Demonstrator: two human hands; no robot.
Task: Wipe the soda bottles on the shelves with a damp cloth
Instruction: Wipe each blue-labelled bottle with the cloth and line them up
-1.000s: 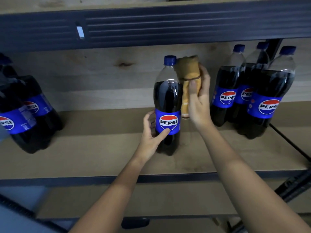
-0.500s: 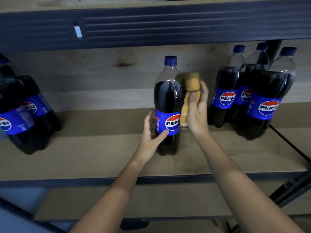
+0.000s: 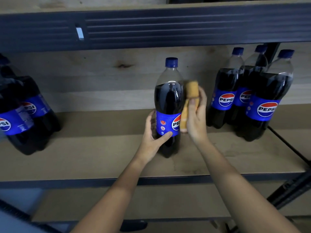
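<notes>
Soda bottles stand on a wide wooden shelf (image 3: 101, 158) beneath a dark metal beam (image 3: 168, 29), and we take the scene from big to small. A cluster of bottles on the left (image 3: 21, 115) leans at the frame's edge; three bottles on the right (image 3: 249, 101) stand close together, well apart from the single middle bottle (image 3: 169, 105) we are working on. It stands upright near the shelf's centre — dark cola up to the shoulder, clear plastic above, a blue cap, and a blue label turned partly rightward so the logo is cut off by the cloth.

Our left hand (image 3: 154, 138) wraps the lower body, thumb across the label's bottom edge, its grip clamped on the bottle. Our right hand (image 3: 196, 116) has its grip closed around a folded tan cloth (image 3: 190, 98), pressed to the bottle's right flank.

To do this stroke well, we judge it best to keep the left hand firm so the bottle cannot tip, run the cloth along the full height — shoulder to base — and rotate the bottle between passes.
</notes>
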